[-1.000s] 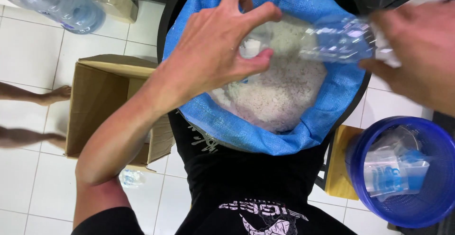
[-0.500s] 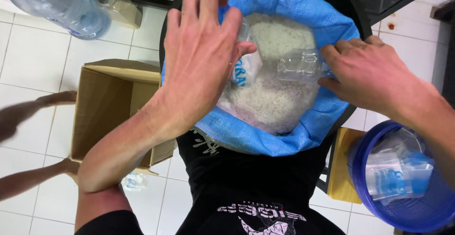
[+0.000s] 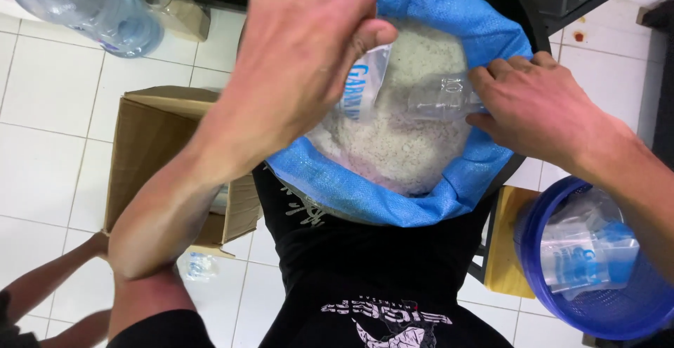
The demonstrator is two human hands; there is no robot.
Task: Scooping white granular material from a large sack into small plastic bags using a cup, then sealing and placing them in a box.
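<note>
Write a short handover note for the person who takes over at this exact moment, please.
Left hand: pinches the top of a small clear plastic bag with blue print, held over the white grains.
Right hand: holds a clear plastic scoop low over the grains, its mouth toward the bag.
The white grains fill a blue woven sack in a dark round bin.
Blue basket, at the right, holds more such bags; whether filled, cannot tell.
Cardboard box stands open at the left.
Done: the bag is over the sack. Left: I cannot see grains in it yet.
</note>
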